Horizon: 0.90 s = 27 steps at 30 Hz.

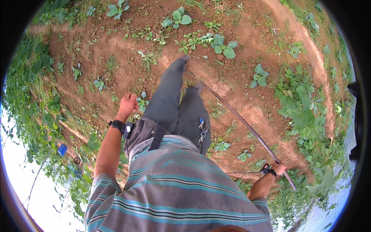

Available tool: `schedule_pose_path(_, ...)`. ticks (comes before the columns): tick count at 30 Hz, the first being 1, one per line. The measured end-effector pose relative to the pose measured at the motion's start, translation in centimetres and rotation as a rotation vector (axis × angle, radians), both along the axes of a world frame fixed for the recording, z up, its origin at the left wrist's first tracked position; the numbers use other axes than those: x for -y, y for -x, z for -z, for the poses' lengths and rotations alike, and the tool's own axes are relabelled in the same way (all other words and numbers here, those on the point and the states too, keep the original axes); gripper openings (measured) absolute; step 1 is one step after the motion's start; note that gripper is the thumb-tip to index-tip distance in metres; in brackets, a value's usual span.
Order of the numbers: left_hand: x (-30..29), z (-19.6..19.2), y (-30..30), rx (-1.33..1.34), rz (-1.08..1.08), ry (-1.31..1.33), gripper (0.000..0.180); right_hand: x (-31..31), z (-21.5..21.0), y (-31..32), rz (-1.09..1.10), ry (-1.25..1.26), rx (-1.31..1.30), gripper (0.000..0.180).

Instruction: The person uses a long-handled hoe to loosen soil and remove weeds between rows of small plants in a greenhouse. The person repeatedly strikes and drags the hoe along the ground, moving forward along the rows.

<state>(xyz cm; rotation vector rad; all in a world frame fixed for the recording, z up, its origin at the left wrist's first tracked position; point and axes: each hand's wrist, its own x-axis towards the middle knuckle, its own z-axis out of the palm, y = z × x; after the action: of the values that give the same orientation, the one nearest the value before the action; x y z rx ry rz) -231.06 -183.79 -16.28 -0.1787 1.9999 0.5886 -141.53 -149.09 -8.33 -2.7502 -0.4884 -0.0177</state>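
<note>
My right hand (279,169), out to the right, is wrapped round the upper part of a long brown pole (251,130). The pole slants down and forward to the soil by my feet; I cannot make out what is at its lower end. My left hand (128,103) hangs at my left side with its fingers curled in, and nothing shows in it. Just past it stands a small leafy plant (142,103). Ahead of my shoes grow broad-leaved seedlings (223,46), and another leafy seedling (259,75) stands right of the pole.
Reddish-brown soil (135,83) with scattered weeds lies around my feet. Dense green vines (303,116) stand on the right, and more foliage (34,73) lines the left. A pale raised strip of soil (309,42) curves along the far right. A grey waist bag (141,133) sits at my left hip.
</note>
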Motion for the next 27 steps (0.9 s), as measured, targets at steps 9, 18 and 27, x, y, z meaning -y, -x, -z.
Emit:
schedule_pose_path(9,-4.0,-2.9,0.6,-0.028,0.081,-0.129,0.024,2.5,-0.3,1.8,0.073,-0.87,-0.567,0.02)
schedule_pose_path(18,4.4,-4.3,1.0,-0.072,0.022,-0.018,0.028,-1.8,-2.3,24.4,-0.448,-0.942,-1.423,0.031)
schedule_pose_path(27,7.0,-4.0,11.6,-0.155,-0.226,-0.169,0.023,-4.9,-14.0,62.0,-1.133,-0.762,-1.669,0.021)
